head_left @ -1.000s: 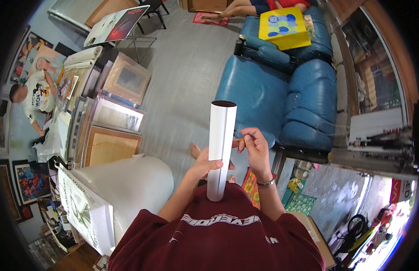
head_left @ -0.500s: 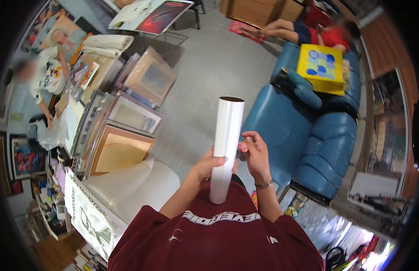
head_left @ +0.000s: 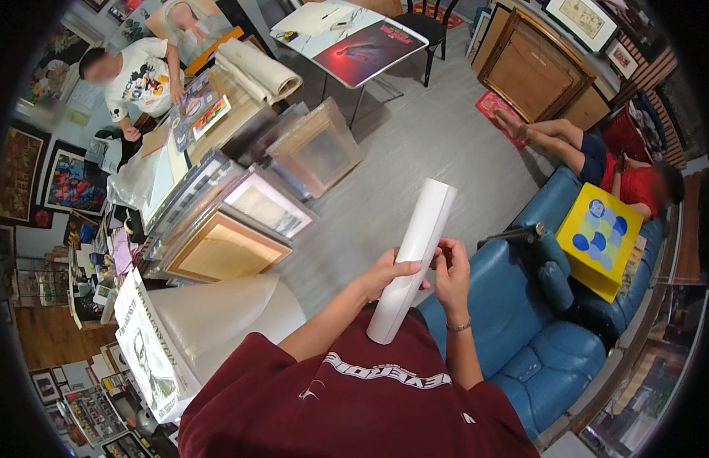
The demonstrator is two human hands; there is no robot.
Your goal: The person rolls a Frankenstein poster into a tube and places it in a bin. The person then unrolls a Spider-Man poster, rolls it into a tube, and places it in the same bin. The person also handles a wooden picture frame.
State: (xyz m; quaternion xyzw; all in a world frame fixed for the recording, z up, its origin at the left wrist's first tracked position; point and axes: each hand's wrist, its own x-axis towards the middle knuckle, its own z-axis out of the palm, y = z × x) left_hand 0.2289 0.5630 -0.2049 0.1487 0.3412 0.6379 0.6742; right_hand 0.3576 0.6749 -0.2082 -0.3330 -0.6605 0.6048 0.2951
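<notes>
a person in a maroon shirt point(head_left: 347, 404) holds a long white roll point(head_left: 423, 235) in front of the body, in the middle of the scene. the roll is tilted: its near end is by the shirt, and its far end leans away and to the right. the left hand point(head_left: 389, 275) is wrapped around the roll, thumb across the front. the right hand point(head_left: 452, 273) is just to the right of the roll, fingers bent in narrowly; whether it holds anything cannot be told. to the right is a blue couch point(head_left: 480, 286), with a yellow box point(head_left: 602, 237) and a seated person in red point(head_left: 650, 187) farther off. to the left, framed pictures point(head_left: 228, 246) lean in a row beyond a large pale roll of wrap point(head_left: 224, 313). far left, another person in white point(head_left: 140, 76) is at a cluttered table.
</notes>
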